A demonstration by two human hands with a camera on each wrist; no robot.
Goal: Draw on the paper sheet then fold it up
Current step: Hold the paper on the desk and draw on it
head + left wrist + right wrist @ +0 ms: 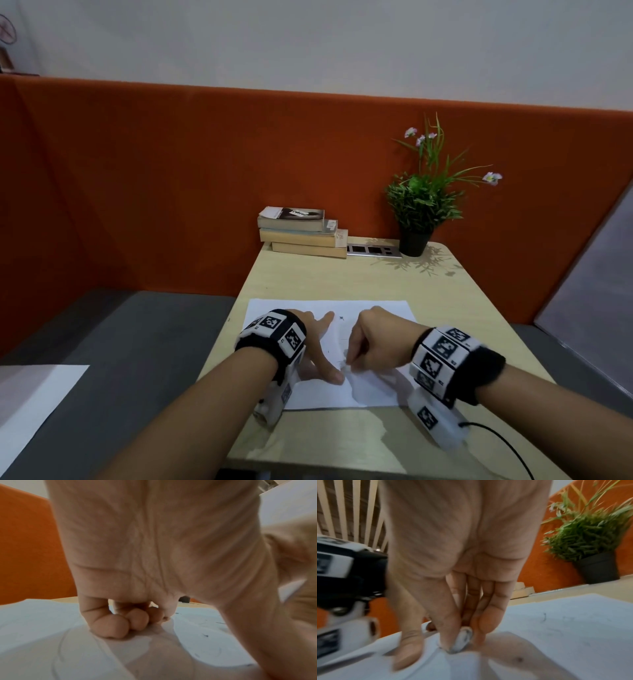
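Wooden desk [342,281], books [301,233], plant [421,202], left hand [317,346] pressing paper sheet [376,311], right hand [373,346] pinching perhaps an eraser [462,641].

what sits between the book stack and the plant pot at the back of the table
A grey socket panel set into the table, between book stack and plant pot; head view.

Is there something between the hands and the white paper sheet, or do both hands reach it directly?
Nothing visible blocks the left hand: its fingertips press straight on the white paper sheet. The right hand pinches a small white object, perhaps an eraser, which sits between its grip and the sheet.
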